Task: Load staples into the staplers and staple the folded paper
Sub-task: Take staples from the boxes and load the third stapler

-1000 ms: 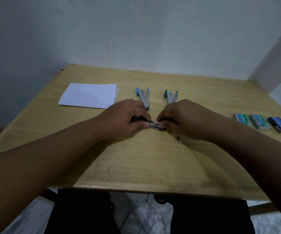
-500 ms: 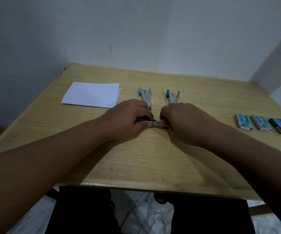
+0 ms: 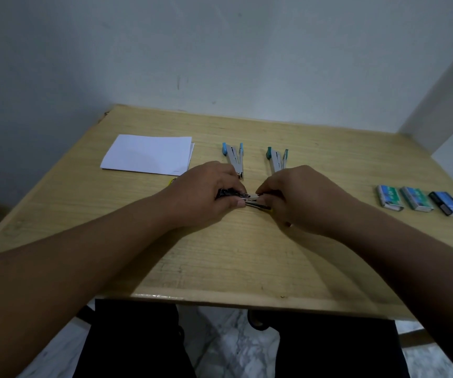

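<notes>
Gripping a small black-and-silver metal stapler (image 3: 249,201), both the left hand (image 3: 206,195) and right hand (image 3: 298,199) are curling fingers round it; staples may be jamming if misaligned.

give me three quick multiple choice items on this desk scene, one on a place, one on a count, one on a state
1. Where does the folded paper lie on the table?
A. far left
B. far right
C. at the near edge

2. How many staple boxes sit at the right?
A. one
B. three
C. five

3. What are the hands doing?
A. resting flat on the table
B. both holding one stapler between them
C. lifting the paper

Key: 1 A, the paper lies left of the two open staplers. 2 B, three boxes in a row. 3 B, left hand and right hand grip the stapler.
</notes>
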